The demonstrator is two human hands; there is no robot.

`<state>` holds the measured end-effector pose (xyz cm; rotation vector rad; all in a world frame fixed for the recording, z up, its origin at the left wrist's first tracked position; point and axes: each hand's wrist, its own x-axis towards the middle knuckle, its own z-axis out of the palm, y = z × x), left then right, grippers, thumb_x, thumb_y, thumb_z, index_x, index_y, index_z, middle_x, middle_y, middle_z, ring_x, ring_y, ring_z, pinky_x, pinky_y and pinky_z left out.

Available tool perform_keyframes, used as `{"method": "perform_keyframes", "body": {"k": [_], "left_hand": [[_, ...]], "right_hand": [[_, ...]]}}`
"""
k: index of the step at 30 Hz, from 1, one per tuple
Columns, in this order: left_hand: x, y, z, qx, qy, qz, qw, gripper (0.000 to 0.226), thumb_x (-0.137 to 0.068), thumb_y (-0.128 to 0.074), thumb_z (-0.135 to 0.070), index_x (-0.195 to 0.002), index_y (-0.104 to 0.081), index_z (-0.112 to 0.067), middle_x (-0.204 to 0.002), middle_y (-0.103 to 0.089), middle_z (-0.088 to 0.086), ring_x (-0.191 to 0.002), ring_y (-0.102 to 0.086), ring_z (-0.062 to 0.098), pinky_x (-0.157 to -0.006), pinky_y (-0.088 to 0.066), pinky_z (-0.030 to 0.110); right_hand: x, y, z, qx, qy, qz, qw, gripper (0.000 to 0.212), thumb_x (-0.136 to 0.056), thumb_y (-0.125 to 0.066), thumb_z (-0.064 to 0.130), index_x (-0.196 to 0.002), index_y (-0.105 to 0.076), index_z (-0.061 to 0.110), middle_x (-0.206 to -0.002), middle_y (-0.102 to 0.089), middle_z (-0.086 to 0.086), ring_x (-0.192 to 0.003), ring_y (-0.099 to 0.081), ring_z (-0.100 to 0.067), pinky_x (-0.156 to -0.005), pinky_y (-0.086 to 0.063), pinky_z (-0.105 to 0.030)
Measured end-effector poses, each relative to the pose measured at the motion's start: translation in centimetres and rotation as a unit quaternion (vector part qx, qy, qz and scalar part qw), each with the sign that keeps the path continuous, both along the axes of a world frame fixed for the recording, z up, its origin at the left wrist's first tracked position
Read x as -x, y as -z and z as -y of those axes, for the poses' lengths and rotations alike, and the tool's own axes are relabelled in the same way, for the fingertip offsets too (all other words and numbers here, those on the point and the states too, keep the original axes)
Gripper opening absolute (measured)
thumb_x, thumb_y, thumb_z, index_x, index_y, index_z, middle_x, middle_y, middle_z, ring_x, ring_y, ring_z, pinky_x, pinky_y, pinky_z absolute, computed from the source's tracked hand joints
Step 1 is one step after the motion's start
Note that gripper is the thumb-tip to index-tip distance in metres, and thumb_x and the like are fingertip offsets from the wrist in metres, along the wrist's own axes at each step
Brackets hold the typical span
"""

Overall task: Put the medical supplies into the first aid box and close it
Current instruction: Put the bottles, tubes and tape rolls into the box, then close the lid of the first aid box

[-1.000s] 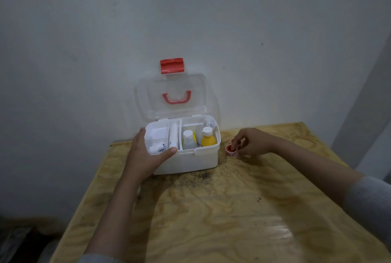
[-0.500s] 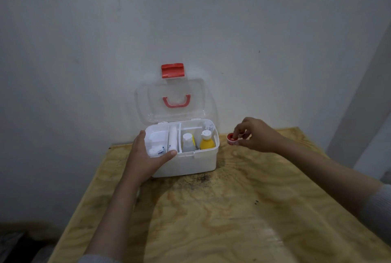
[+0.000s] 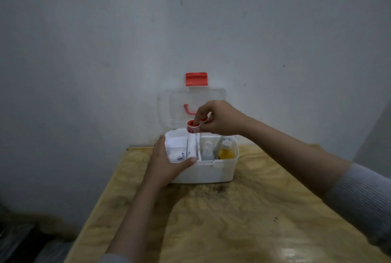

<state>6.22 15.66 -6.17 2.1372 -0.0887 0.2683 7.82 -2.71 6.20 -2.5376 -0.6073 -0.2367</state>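
Head view: we see one table (image 3: 243, 220), plywood, set against a grey wall (image 3: 84, 51). On it stands one white box (image 3: 211, 169), its clear lid (image 3: 175, 110) raised upright against the wall, one red latch (image 3: 196, 79) at the lid's top edge and a red handle (image 3: 187, 109) partly hidden behind our right hand.

Two bare forearms reach in. Our left arm comes up from the bottom edge; the left hand (image 3: 167, 163) wraps the box's front left corner, fingers together along the left wall, thumb laid flat along the front rim. Our right arm comes in from the right edge with a grey sleeve (image 3: 364, 197) pushed back; the right hand (image 3: 218, 118) hangs over the box, wrist bent down, fingertips pinching one red-and-white roll (image 3: 193, 126). The roll is in the air, just above the narrow middle compartment at the back rim.

Inside the box we count two bottles in the right compartment: one clear (image 3: 207, 152) and one yellow (image 3: 226, 150), both upright and side by side. One white roll-like item (image 3: 191, 146) lies in the narrow compartment. The left compartment holds white packets (image 3: 178, 155); we cannot tell how many.
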Motion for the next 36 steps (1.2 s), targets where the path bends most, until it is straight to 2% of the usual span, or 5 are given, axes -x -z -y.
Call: {"method": "perform_keyframes", "body": {"k": [6,19,24,28,36], "left_hand": [[-0.1,0.2,-0.2,0.005,0.013,0.001,1.000,0.099,-0.053,-0.078,-0.064,-0.136,-0.032,-0.037,-0.138,-0.043,-0.011,-0.117,-0.046,0.010,-0.088,-0.045,0.028],[-0.6,0.8,-0.3,0.006,0.010,-0.013,1.000,0.113,-0.055,-0.077,-0.063,-0.146,-0.018,-0.032,-0.152,-0.029,-0.008,-0.134,-0.036,0.017,-0.099,-0.042,0.035],[-0.8,1.2,-0.4,-0.001,0.004,-0.013,1.000,0.121,-0.049,-0.075,-0.071,-0.147,-0.015,-0.031,-0.154,-0.024,-0.009,-0.137,-0.031,0.017,-0.106,-0.040,0.041],[-0.7,1.2,-0.4,-0.007,0.004,-0.017,1.000,0.123,-0.050,-0.076,-0.069,-0.148,-0.013,-0.029,-0.156,-0.020,-0.008,-0.140,-0.028,0.016,-0.109,-0.036,0.041],[-0.7,1.0,-0.5,-0.005,0.006,-0.016,1.000,0.124,-0.042,-0.070,-0.080,-0.145,-0.020,-0.033,-0.152,-0.030,-0.009,-0.135,-0.035,0.016,-0.104,-0.042,0.046]], "right_hand": [[-3.5,2.8,-4.7,0.095,-0.029,-0.024,0.995,0.029,-0.076,-0.074,0.035,-0.091,-0.072,0.010,-0.090,-0.070,-0.004,-0.076,-0.057,-0.013,-0.060,-0.043,-0.022],[-6.8,5.8,-6.7,0.110,-0.036,-0.045,0.992,0.024,-0.077,-0.072,0.019,-0.100,-0.071,0.014,-0.102,-0.072,-0.005,-0.082,-0.062,-0.013,-0.079,-0.056,-0.033],[-6.7,4.0,-4.1,0.001,0.017,0.135,0.991,0.018,-0.079,-0.067,0.017,-0.096,-0.068,0.010,-0.095,-0.063,-0.011,-0.077,-0.053,-0.015,-0.074,-0.054,-0.040],[-7.6,2.1,-1.7,-0.058,0.161,0.313,0.934,0.033,-0.072,-0.065,0.020,-0.103,-0.063,0.009,-0.100,-0.057,-0.017,-0.091,-0.053,-0.033,-0.074,-0.047,-0.040],[-8.4,0.9,-0.7,-0.083,0.218,0.229,0.945,0.047,-0.081,-0.061,0.032,-0.121,-0.050,0.010,-0.111,-0.059,-0.012,-0.104,-0.054,-0.029,-0.089,-0.040,-0.042]]}}
